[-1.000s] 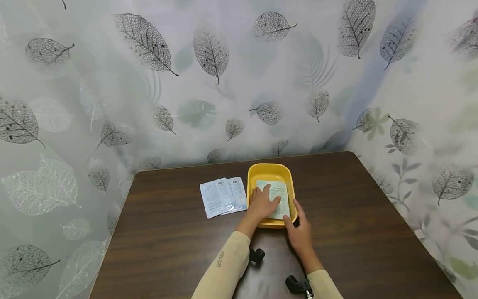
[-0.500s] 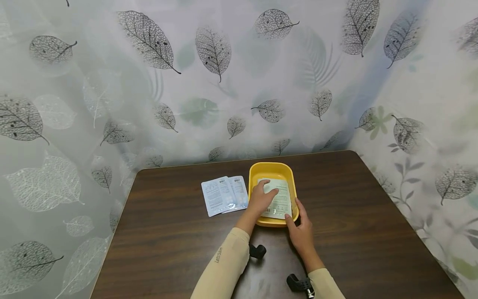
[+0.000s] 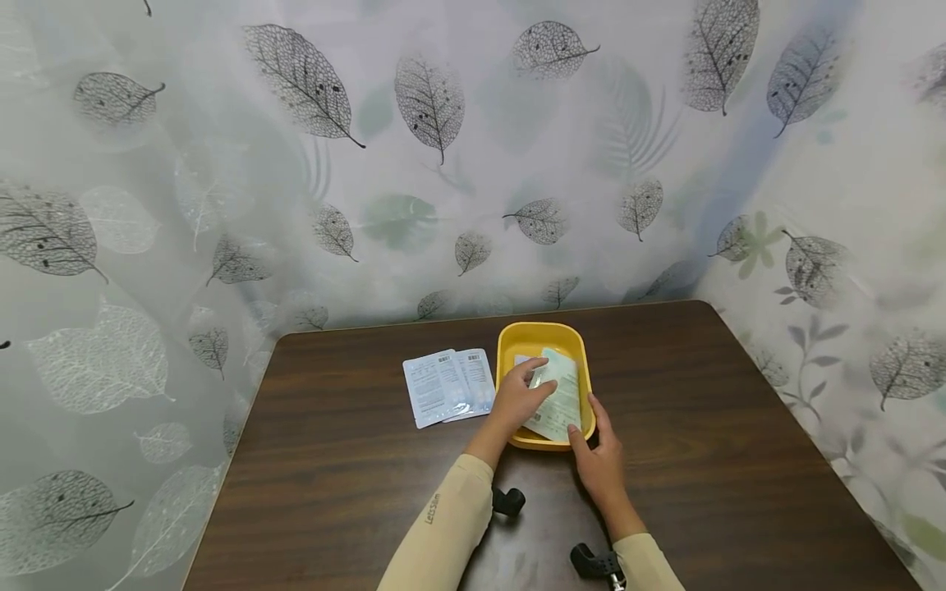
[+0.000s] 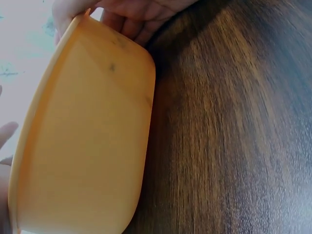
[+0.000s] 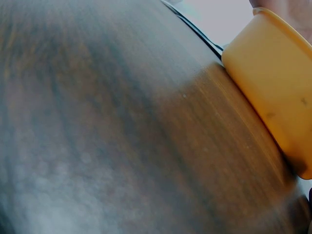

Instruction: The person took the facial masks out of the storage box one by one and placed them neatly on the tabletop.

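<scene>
A yellow plastic tray (image 3: 540, 330) stands on the table with flat, pale-green printed packets in it. The top green packet (image 3: 564, 402) lies askew, its upper end turned right. At its left a strip of another packet shows. My left hand (image 3: 516, 402) reaches over the tray's left rim, thumb and forefinger spread over the green packet; its other fingertips are hidden. My right hand (image 3: 601, 464) grips the tray's front right corner, thumb on the rim. The left wrist view shows a hand (image 4: 131, 14) holding the tray wall (image 4: 92, 126), some fingers curled outside.
Two overlapping pale-blue packets (image 3: 436, 390) lie left of the tray on the dark wooden table (image 3: 702, 427). A leaf-patterned curtain (image 3: 473, 164) hangs behind the table and at its sides. Black wrist-camera mounts (image 3: 508, 501) stick out from the forearms.
The green packet has turned and tilted in the tray, baring a strip beside it at the left. Both hands have stayed at nearly the same places. The two blue packets lie unmoved.
</scene>
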`<move>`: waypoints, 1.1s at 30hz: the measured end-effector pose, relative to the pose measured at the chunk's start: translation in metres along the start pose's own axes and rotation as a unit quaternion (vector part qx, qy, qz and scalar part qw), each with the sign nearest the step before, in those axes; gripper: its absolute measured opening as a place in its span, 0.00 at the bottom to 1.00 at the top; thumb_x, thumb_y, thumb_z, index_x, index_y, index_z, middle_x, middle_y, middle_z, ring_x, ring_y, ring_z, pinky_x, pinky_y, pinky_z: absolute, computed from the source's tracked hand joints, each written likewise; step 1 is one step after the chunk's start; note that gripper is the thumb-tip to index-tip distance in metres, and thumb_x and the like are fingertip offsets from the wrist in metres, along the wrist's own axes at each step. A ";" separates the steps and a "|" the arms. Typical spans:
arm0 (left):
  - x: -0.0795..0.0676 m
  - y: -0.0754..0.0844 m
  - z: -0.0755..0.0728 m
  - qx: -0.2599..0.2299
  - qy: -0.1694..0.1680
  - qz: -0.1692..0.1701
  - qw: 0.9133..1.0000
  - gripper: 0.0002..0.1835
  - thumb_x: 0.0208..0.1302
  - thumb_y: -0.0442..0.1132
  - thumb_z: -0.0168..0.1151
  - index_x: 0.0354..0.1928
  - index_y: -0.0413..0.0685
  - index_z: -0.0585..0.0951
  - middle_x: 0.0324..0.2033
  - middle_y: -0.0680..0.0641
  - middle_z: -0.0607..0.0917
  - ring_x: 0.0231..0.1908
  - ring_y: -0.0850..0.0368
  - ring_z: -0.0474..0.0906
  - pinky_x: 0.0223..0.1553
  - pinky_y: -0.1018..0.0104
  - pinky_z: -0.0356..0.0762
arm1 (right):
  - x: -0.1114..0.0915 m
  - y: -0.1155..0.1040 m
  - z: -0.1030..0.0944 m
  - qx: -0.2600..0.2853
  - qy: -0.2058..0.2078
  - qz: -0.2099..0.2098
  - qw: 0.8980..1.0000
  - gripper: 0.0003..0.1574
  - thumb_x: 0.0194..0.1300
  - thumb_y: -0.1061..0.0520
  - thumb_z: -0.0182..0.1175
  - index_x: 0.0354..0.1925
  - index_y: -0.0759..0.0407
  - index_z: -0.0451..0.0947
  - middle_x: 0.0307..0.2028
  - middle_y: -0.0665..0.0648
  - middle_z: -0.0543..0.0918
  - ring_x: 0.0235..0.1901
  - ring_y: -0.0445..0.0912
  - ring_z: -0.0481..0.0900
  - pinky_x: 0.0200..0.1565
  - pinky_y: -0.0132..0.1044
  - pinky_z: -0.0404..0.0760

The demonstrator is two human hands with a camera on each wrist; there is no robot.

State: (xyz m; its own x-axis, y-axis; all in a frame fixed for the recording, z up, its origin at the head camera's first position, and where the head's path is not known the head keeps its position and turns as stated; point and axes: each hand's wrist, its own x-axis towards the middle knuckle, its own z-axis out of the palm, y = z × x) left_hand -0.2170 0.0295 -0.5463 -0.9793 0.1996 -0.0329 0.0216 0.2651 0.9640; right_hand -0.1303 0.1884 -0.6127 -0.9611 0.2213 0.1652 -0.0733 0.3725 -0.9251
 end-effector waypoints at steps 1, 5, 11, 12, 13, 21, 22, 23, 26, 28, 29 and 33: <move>0.000 0.000 0.000 0.005 -0.005 0.006 1.000 0.25 0.68 0.47 0.65 0.66 0.55 0.80 0.70 0.48 0.76 0.67 0.45 0.76 0.65 0.46 0.75 | 0.000 0.001 0.000 -0.001 0.001 -0.001 1.000 0.42 0.73 0.52 0.60 0.79 0.44 0.57 0.76 0.61 0.66 0.73 0.58 0.67 0.70 0.60 0.66; -0.001 0.000 -0.001 0.031 -0.019 0.028 0.999 0.23 0.68 0.47 0.65 0.63 0.53 0.83 0.69 0.49 0.77 0.65 0.46 0.77 0.66 0.49 0.75 | 0.000 0.001 0.000 -0.001 0.004 -0.003 1.000 0.42 0.73 0.53 0.60 0.79 0.44 0.58 0.75 0.61 0.67 0.72 0.57 0.68 0.69 0.60 0.67; -0.003 0.002 -0.001 0.060 -0.045 0.026 0.997 0.23 0.69 0.49 0.64 0.64 0.56 0.82 0.66 0.49 0.80 0.68 0.50 0.74 0.68 0.50 0.73 | 0.000 0.000 -0.001 0.000 0.002 0.004 1.000 0.42 0.73 0.52 0.60 0.79 0.45 0.58 0.75 0.63 0.66 0.72 0.60 0.67 0.70 0.64 0.65; -0.003 0.002 -0.001 0.061 -0.048 0.025 0.997 0.23 0.69 0.49 0.64 0.64 0.56 0.82 0.66 0.49 0.80 0.69 0.51 0.73 0.69 0.50 0.72 | 0.000 0.000 -0.001 -0.001 0.002 0.006 1.000 0.42 0.73 0.52 0.60 0.79 0.45 0.58 0.75 0.63 0.66 0.72 0.60 0.67 0.70 0.64 0.65; -0.003 0.003 -0.001 0.061 -0.048 0.026 0.997 0.23 0.69 0.49 0.64 0.65 0.56 0.82 0.67 0.49 0.80 0.69 0.50 0.73 0.69 0.49 0.72 | 0.000 -0.001 -0.001 0.001 0.002 0.006 1.000 0.42 0.72 0.52 0.61 0.79 0.45 0.58 0.75 0.63 0.66 0.72 0.60 0.67 0.70 0.63 0.65; -0.001 0.001 -0.002 0.028 -0.029 0.041 0.998 0.31 0.69 0.46 0.63 0.73 0.51 0.73 0.73 0.45 0.72 0.72 0.47 0.69 0.71 0.48 0.70 | 0.002 0.000 0.000 -0.003 0.005 0.000 1.000 0.42 0.72 0.53 0.61 0.79 0.44 0.59 0.74 0.64 0.68 0.72 0.60 0.68 0.69 0.63 0.66; -0.001 0.000 -0.002 0.027 -0.026 0.041 0.998 0.32 0.69 0.46 0.63 0.74 0.52 0.71 0.74 0.45 0.71 0.73 0.47 0.67 0.71 0.48 0.69 | 0.003 0.000 0.000 -0.003 0.004 -0.002 1.000 0.42 0.72 0.54 0.61 0.79 0.45 0.59 0.74 0.64 0.68 0.71 0.60 0.68 0.69 0.63 0.67; -0.001 0.000 -0.002 0.026 -0.024 0.041 0.999 0.33 0.69 0.46 0.63 0.75 0.52 0.69 0.75 0.45 0.69 0.74 0.47 0.66 0.72 0.48 0.68 | 0.003 0.000 0.000 -0.002 0.005 -0.003 1.000 0.42 0.72 0.54 0.61 0.79 0.45 0.59 0.74 0.64 0.68 0.71 0.61 0.68 0.69 0.63 0.67; 0.000 -0.001 -0.001 0.035 -0.014 0.040 0.998 0.36 0.68 0.47 0.63 0.77 0.53 0.66 0.76 0.45 0.67 0.76 0.47 0.62 0.74 0.47 0.64 | 0.003 0.000 0.000 -0.003 0.004 -0.003 1.000 0.42 0.72 0.53 0.61 0.79 0.45 0.58 0.74 0.64 0.68 0.72 0.60 0.68 0.69 0.62 0.67; -0.001 0.000 -0.001 0.041 -0.008 0.042 0.998 0.37 0.67 0.47 0.63 0.78 0.53 0.65 0.76 0.45 0.66 0.76 0.47 0.62 0.75 0.47 0.63 | 0.003 0.000 0.000 -0.003 0.003 -0.001 1.000 0.43 0.72 0.53 0.61 0.79 0.45 0.58 0.74 0.64 0.68 0.72 0.59 0.68 0.69 0.61 0.68; -0.002 0.000 -0.001 0.043 -0.007 0.045 0.998 0.38 0.67 0.47 0.63 0.78 0.53 0.65 0.76 0.45 0.66 0.75 0.46 0.63 0.75 0.46 0.63 | 0.003 0.000 0.000 -0.004 0.002 0.001 1.000 0.43 0.72 0.53 0.61 0.79 0.45 0.58 0.74 0.64 0.68 0.72 0.59 0.68 0.69 0.60 0.68; -0.006 0.000 -0.001 0.047 0.001 0.061 0.997 0.38 0.66 0.47 0.62 0.78 0.53 0.64 0.77 0.44 0.66 0.75 0.45 0.63 0.75 0.45 0.62 | 0.002 0.000 0.000 -0.003 0.002 0.004 1.000 0.43 0.72 0.54 0.61 0.79 0.44 0.57 0.74 0.63 0.68 0.72 0.58 0.69 0.68 0.59 0.68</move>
State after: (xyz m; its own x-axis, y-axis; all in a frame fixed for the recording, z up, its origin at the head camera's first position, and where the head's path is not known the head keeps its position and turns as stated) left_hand -0.2113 0.0278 -0.5455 -0.9685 0.2345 0.0838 0.1596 0.3262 0.9317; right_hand -0.1324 0.1885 -0.6125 -0.9608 0.2276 0.1583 -0.0630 0.3768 -0.9242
